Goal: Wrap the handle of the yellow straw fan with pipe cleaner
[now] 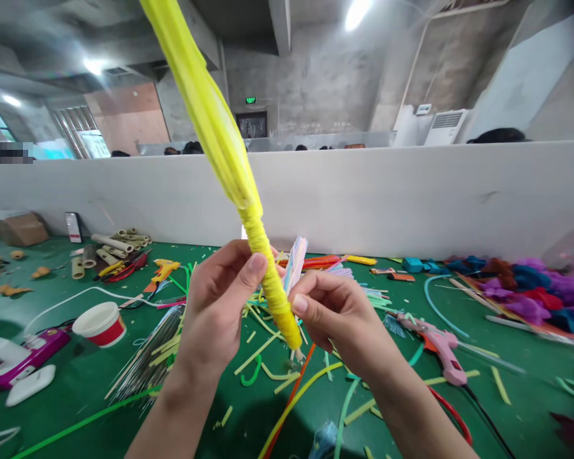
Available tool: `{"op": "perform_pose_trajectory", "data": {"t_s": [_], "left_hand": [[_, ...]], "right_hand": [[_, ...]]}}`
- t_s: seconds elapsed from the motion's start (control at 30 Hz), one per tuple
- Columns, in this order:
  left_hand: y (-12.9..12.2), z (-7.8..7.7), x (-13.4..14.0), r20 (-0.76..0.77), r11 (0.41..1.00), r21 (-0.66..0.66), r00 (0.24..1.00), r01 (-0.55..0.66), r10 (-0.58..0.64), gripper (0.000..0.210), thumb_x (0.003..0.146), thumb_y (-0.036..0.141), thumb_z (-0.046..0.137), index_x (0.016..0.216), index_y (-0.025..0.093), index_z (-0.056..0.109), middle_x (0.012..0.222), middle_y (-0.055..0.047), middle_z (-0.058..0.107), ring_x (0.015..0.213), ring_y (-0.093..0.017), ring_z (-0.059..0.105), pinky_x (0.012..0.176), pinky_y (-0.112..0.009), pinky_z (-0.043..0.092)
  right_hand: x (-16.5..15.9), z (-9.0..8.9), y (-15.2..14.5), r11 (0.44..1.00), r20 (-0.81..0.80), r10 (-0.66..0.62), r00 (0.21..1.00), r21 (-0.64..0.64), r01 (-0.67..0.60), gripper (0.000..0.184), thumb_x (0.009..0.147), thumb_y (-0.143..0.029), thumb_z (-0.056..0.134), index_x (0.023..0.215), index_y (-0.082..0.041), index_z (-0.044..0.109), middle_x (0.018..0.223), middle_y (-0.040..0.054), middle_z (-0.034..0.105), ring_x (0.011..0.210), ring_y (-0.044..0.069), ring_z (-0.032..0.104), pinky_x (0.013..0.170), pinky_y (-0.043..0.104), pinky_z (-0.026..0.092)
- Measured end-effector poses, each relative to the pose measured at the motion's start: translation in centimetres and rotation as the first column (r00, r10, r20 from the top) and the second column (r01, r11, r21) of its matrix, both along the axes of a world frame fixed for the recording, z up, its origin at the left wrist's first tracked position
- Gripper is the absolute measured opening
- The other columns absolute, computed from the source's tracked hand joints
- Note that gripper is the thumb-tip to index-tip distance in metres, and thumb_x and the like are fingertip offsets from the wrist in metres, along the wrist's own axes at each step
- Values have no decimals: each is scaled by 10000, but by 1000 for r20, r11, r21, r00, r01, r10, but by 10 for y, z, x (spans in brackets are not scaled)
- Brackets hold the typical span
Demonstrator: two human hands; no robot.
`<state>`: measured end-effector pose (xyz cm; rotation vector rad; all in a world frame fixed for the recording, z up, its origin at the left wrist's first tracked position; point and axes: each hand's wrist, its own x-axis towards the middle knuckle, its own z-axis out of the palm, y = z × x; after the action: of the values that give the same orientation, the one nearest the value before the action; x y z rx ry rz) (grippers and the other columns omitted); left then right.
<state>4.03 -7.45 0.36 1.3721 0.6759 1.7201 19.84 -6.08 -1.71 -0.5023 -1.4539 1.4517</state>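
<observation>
A long yellow bundle of pipe cleaners [220,146] slants up to the left, with its top outside the view. Its lower part is a tightly coiled yellow handle [261,245], and a pale stub shows at the bottom tip. My left hand [220,306] is closed around the coiled part, thumb on the near side. My right hand [332,312] pinches with thumb and forefinger against the lower right side of the coil. Whether a loose strand end lies in that pinch is too small to tell.
Pipe cleaner scraps [268,370] litter the green table [172,427]. A paper cup [100,324], thin wires [146,357] and a yellow glue gun [164,271] lie left; a pink glue gun [444,354] and coloured tufts [530,299] lie right. A white partition [411,197] stands behind.
</observation>
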Motion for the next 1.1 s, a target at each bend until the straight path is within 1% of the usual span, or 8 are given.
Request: {"op": "perform_pose_trajectory", "data": {"t_s": [0.07,0.23,0.33,0.5,0.67,0.9,1.0,1.1], "left_hand": [[2,0,1,-1,1000,-19,1000,21,-21,138,878,345,716,870,213,755,748,-14,720,712,-127,663,659,-200,520],[6,-4,3,-84,991,26,988,-130,132,119,896,321,703,874,214,751,777,-1,717,731,-113,660,683,-190,523],[8,-5,1,-59,989,30,987,-145,146,105,889,310,714,890,215,758,773,0,723,729,-109,662,685,-182,527],[18,-6,2,128,992,-77,988,96,-86,126,837,297,763,839,172,770,706,-12,710,657,-96,656,661,-173,542],[30,-11,9,368,905,-132,868,404,-333,174,789,291,805,885,153,762,688,5,672,628,-80,637,639,-168,556],[35,-21,9,395,909,30,831,415,-392,135,839,321,768,944,237,762,759,26,682,741,-94,672,796,-199,589],[34,-20,6,273,919,63,879,390,-392,148,881,362,717,982,265,766,817,14,723,786,-122,705,738,-213,604],[32,-16,4,110,963,56,957,263,-268,218,926,370,658,1070,240,757,941,-32,769,842,-158,734,732,-237,613]], "right_hand": [[1,1,-1,1000,2,-8,1000,-4,8,251,820,-400,782,742,-190,667,501,-82,474,358,31,321,324,190,212],[5,5,-2,983,35,-164,986,94,160,207,780,-322,829,754,-177,683,545,-69,534,391,24,346,338,196,202],[4,1,5,992,43,-125,991,38,124,247,790,-367,815,747,-175,667,553,-65,547,385,24,346,339,191,200],[-3,-10,13,977,-88,104,991,-178,-118,275,804,-395,796,729,-193,625,472,-111,396,360,27,224,335,170,208],[-12,-13,10,909,-208,233,950,-301,-289,259,824,-379,786,766,-185,625,452,-134,275,389,31,128,349,152,182],[-12,-13,9,833,-274,283,919,-404,-377,294,796,-401,800,750,-168,626,455,-131,289,428,36,69,365,177,126],[-10,-11,10,900,-192,224,955,-335,-278,299,790,-434,785,760,-166,654,512,-70,508,410,32,121,370,209,127],[-10,-10,8,991,-67,-20,998,-131,11,259,820,-437,747,804,-184,691,657,-3,662,420,45,255,401,232,191]]}}
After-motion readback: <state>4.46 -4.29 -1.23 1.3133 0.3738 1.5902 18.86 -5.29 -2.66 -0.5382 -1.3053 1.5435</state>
